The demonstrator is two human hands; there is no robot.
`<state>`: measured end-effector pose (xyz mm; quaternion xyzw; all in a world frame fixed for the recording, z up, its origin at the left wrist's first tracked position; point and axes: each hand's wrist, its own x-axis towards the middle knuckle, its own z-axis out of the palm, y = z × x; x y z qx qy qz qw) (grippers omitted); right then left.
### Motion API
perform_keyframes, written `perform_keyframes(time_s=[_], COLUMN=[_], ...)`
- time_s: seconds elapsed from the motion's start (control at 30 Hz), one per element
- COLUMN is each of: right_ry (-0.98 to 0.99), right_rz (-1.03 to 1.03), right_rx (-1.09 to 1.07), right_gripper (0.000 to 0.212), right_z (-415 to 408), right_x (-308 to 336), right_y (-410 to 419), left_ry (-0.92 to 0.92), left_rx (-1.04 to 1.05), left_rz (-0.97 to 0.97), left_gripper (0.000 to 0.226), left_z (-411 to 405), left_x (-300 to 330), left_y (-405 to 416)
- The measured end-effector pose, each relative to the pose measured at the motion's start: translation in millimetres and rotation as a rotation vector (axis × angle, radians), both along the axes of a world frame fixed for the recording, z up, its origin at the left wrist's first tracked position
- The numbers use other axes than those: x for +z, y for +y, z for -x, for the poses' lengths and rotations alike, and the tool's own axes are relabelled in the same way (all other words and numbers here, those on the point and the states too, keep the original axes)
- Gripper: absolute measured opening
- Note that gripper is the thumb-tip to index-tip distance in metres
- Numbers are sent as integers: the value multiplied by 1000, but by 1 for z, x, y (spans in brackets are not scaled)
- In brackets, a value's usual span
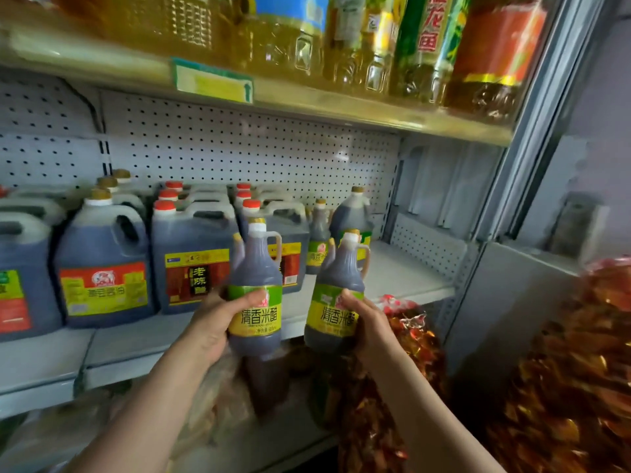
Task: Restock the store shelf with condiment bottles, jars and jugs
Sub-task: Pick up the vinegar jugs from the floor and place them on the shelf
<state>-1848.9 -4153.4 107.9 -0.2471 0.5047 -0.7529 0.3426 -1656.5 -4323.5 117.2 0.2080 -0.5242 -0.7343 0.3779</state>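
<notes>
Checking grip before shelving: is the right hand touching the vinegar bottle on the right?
Touching. The head view shows the right hand with its thumb pressed across the label of the right vinegar bottle, fingers wrapped behind it.

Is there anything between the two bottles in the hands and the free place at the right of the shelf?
Nothing visible. The bare shelf lies open behind both held bottles; two similar bottles stand further back.

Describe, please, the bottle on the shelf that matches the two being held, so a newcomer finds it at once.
On the middle shelf, look past the red-capped jugs toward the bare right end. The small bottle stands there, slimmer than its rounder neighbour.
</notes>
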Motion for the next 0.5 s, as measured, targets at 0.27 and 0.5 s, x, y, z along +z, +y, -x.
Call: perform_keyframes(time_s=[0.27, 0.5], right_ry=[12, 72], right_rz=[25, 102], right_rx=[71, 150], right_gripper=[57, 84], right_z=[96, 137], right_x=[-11, -25], right_y=[-35, -70], left_ry=[-40, -69], left_rx=[95, 195], left_rz=[6, 69], left_gripper=[94, 89], left_z=[64, 91], left_x=[-23, -30], left_y=[-3, -14])
